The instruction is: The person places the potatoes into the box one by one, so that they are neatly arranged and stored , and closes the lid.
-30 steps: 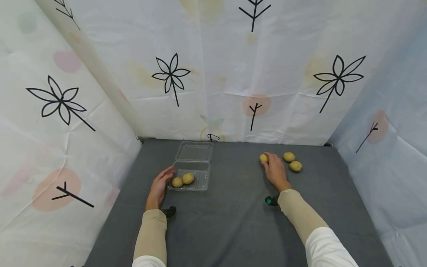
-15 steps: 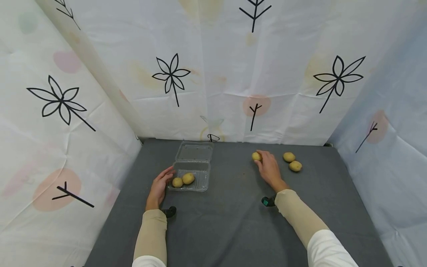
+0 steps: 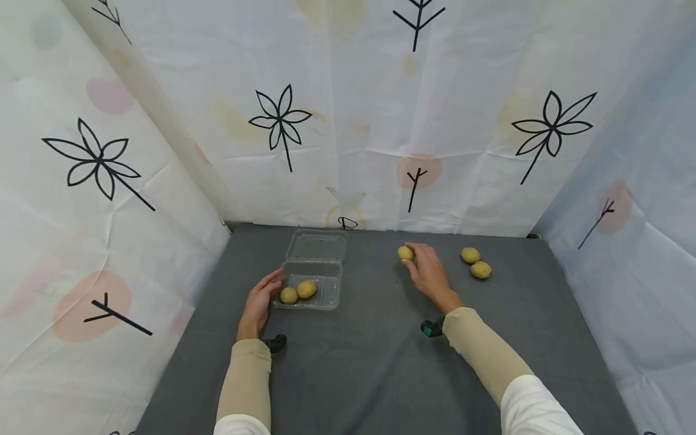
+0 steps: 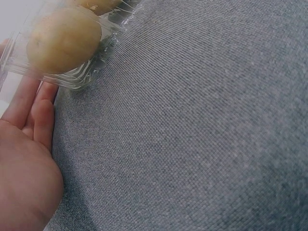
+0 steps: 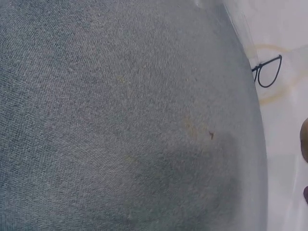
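Observation:
My right hand (image 3: pixel 429 275) pinches a potato (image 3: pixel 405 253) between thumb and fingers over the back of the table. Only a sliver of this potato (image 5: pixel 304 140) enters the right wrist view at its right edge. My left hand (image 3: pixel 258 307) rests against the left side of a clear plastic clamshell container (image 3: pixel 330 296), its fingers extended along the wall. The container's lid (image 3: pixel 317 246) lies folded back. Two potatoes sit inside, a smaller one (image 3: pixel 289 295) at the left and a larger one (image 3: pixel 307 289) beside it. In the left wrist view, one potato (image 4: pixel 65 41) shows through the plastic.
Two more potatoes (image 3: pixel 470 255) lie close together at the back right of the grey cloth-covered table (image 3: pixel 359 362). White patterned curtains (image 3: pixel 370 133) stand behind the table and along both sides.
My right hand has carried its potato leftward, away from the two potatoes at the right. My left hand and the container have stayed in place.

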Demonstrator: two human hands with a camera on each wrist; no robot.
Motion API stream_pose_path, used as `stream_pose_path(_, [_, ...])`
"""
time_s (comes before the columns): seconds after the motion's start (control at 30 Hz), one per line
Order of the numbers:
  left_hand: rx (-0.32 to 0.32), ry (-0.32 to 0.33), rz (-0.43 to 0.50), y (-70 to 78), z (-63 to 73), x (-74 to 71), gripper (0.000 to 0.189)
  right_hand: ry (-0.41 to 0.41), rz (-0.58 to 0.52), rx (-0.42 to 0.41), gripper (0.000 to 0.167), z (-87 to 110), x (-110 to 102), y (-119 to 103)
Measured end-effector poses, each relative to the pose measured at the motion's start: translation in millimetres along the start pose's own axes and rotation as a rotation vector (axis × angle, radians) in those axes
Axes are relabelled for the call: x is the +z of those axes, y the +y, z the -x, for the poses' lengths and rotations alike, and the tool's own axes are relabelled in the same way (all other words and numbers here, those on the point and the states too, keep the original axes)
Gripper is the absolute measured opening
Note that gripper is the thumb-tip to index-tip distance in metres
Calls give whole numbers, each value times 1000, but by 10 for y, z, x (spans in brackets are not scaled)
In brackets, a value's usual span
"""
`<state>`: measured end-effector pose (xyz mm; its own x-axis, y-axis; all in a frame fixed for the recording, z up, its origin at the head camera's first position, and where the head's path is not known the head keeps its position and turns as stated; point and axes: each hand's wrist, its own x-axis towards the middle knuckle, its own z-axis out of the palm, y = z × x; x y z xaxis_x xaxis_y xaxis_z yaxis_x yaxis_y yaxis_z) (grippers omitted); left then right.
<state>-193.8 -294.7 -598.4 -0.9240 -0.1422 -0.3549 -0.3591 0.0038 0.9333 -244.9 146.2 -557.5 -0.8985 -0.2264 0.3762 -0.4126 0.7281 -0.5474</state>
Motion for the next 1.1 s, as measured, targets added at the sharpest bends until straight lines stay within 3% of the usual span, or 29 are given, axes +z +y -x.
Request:
stream_pose_path(0.27, [-14,3,-2,17,2,-2,45,46,0,-81,45,-46,9,-118])
stream_pose_path(0.83, [-11,4,10,37,17,19,44,8,17,-217,45,-147,125,-428])
stream_pose_path(1.1, [-5,6,5,33,17,19,45,-27,-13,-198,47,-172,185,-592])
